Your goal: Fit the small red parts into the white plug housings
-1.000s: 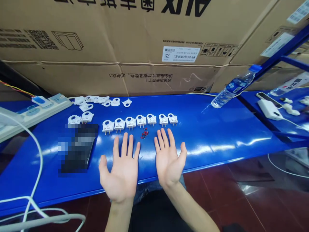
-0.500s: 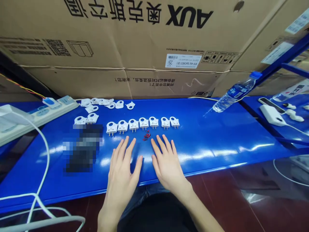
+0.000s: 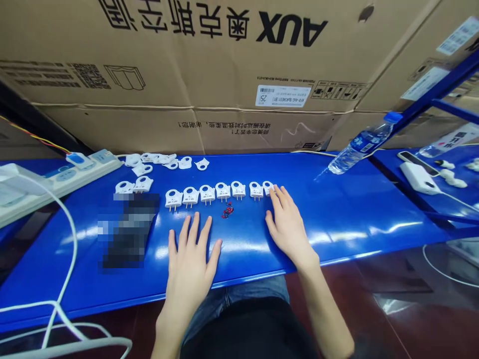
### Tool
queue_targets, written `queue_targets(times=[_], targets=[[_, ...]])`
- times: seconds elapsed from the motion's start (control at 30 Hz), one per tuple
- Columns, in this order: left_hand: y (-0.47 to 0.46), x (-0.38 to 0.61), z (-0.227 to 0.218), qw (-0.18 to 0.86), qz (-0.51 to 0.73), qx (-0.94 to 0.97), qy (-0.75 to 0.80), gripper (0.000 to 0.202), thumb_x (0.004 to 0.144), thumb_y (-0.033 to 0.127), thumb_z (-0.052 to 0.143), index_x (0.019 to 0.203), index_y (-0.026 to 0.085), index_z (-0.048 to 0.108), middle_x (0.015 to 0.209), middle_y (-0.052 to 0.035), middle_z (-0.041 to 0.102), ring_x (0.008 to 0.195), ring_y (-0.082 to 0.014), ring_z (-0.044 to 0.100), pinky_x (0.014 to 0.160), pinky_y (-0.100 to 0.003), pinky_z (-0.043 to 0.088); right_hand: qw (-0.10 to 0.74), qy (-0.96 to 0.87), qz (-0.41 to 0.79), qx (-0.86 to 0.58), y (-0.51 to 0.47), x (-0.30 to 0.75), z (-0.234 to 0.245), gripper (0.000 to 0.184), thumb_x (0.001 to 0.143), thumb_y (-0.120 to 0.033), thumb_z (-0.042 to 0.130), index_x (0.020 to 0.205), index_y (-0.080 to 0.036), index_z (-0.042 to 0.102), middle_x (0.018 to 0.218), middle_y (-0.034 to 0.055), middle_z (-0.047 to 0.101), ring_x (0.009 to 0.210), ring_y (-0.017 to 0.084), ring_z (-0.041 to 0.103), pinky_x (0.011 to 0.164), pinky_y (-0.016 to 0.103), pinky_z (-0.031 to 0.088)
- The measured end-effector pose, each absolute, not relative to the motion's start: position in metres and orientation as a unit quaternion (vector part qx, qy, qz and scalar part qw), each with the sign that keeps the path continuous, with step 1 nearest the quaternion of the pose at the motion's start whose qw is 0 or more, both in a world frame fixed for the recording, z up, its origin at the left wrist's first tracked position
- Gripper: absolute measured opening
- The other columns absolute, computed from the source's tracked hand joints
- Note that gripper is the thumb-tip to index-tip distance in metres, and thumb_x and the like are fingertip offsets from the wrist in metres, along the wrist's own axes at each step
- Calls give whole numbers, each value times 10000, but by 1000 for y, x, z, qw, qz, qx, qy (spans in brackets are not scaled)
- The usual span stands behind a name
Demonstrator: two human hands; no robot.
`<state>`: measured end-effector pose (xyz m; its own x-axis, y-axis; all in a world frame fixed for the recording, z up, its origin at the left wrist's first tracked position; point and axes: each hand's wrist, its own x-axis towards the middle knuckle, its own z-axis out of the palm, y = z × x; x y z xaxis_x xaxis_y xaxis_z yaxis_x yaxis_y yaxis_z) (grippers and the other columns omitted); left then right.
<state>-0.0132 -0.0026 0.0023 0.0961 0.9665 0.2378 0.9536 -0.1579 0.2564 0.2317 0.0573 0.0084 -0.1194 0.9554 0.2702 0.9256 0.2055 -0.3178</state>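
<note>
Plug housings [image 3: 207, 195] lie beyond the left hand [image 3: 190, 267], which is spread, holding nothing, over the table [image 3: 337, 209]. Farther forward, the right hand [image 3: 288, 227], the closer one, covers part of the rightmost housing [image 3: 267, 190]; whether it grips cannot be told. Their row runs left to right.

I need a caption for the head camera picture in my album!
Right hand at the rightmost white plug in a row, left hand spread over the blue table.
</note>
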Motion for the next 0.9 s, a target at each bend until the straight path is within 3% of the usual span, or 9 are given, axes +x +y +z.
queue_targets(times=[0.13,0.33,0.53,0.67,0.77,0.9], targets=[[-3,-13,1,6,182,734,654,573,1072,489,378,1557,205,488,1666,-141,439,1585,-352,336,1270,-670,245,226,-737,46,-635,44,239,7,520,1056,-247,409,1557,-120,473,1599,155,503,1514,341,407,1211,556,413],[-4,-14,-1,-7,185,739,648,556,1074,483,393,1532,189,506,1648,-144,465,1574,-346,358,1270,-657,263,274,-750,129,-588,-2,213,27,294,1064,-248,487,1329,-213,610,1333,128,664,1271,299,587,1070,509,534],[-5,-14,-2,-13,193,743,641,564,1071,499,405,1531,187,499,1644,-155,468,1568,-355,366,1258,-669,275,268,-788,235,-502,-3,179,45,242,1041,-198,543,1258,-237,644,1261,81,688,1188,257,631,1001,438,579],[-5,-14,-2,-12,190,744,641,564,1075,499,395,1536,191,497,1649,-154,460,1567,-354,369,1255,-674,281,296,-773,210,-520,26,174,42,319,1065,-218,489,1353,-236,626,1280,94,686,1178,268,644,1006,458,574],[-5,-15,-1,-10,189,742,643,561,1075,497,394,1533,193,504,1643,-152,470,1567,-353,370,1258,-675,278,286,-780,184,-525,46,175,34,401,1067,-184,468,1445,-248,587,1389,99,652,1283,283,589,1056,491,544],[-5,-16,-1,-7,191,742,643,559,1073,501,398,1527,195,513,1643,-150,471,1568,-351,368,1262,-672,276,267,-797,180,-511,52,175,24,412,1044,-118,484,1404,-244,637,1423,80,662,1312,279,564,1077,504,519]])
